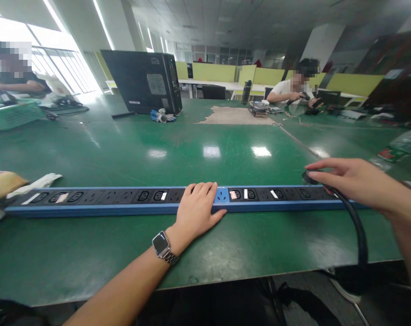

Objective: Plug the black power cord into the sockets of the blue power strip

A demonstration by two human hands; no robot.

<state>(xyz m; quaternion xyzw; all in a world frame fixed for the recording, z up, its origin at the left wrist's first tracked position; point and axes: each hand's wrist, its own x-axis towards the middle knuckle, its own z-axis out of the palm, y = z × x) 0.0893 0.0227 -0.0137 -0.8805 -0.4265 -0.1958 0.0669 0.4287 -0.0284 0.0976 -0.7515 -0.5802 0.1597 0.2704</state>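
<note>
A long blue power strip point(124, 210) with black sockets lies across the green table. My left hand point(198, 203) is laid over its middle, fingers across the top and thumb on the near side. Just right of that hand is a single blue socket point(222, 195); small white and pink stickers mark several of the black ones. Above the strip's right part, my right hand point(353, 181) pinches a black plug point(310, 176), partly covered by the fingers. From it a thick black cable point(360, 231) curves down towards the table's front edge.
A black computer case point(140, 81) stands at the back with gloves point(162, 116) beside it. A bottle point(400, 145) is at the right. Yellow and white packaging point(3, 183) lies at the strip's left end. Two people sit across, one near a green basket point(17, 114).
</note>
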